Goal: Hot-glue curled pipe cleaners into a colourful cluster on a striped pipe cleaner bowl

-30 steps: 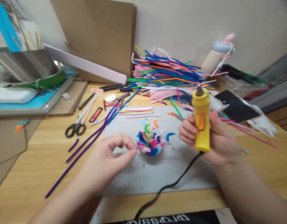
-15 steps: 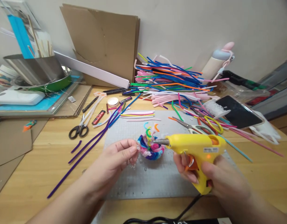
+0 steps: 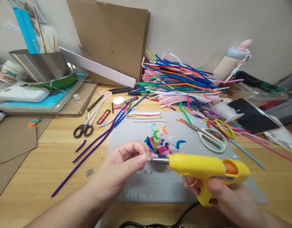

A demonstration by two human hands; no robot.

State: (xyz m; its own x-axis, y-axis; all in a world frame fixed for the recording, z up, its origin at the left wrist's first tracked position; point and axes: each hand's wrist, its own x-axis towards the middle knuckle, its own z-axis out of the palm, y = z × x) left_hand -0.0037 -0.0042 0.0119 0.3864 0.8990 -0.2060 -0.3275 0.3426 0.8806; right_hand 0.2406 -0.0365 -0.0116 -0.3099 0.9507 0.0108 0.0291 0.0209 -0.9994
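My left hand [image 3: 128, 161] pinches a small clear bead [image 3: 149, 158] between thumb and index finger. In my right hand [image 3: 228, 196] is a yellow hot glue gun [image 3: 198, 165], its fingers wrapped round the handle by the trigger. The gun's metal nozzle points left and is at the bead; whether the two touch, I cannot tell. Just behind them a small bundle of colourful pipe cleaners [image 3: 163, 149], with curled pieces sticking up, sits on the grey cutting mat [image 3: 160, 190]. Its lower front is partly hidden by the nozzle and my left fingers.
White-handled scissors [image 3: 213, 139] lie at the mat's right, black-handled scissors [image 3: 83, 129] at left. A heap of pipe cleaners [image 3: 181, 82] lies at the back before a bottle [image 3: 227, 63]. A phone [image 3: 252, 115] is at right; the gun's cord [image 3: 186, 213] runs along the front.
The glue gun has tilted and come down, bringing its nozzle from beside the pipe-cleaner bundle to the bead. The view has shifted slightly, and a blue curled piece now shows right of the bundle.
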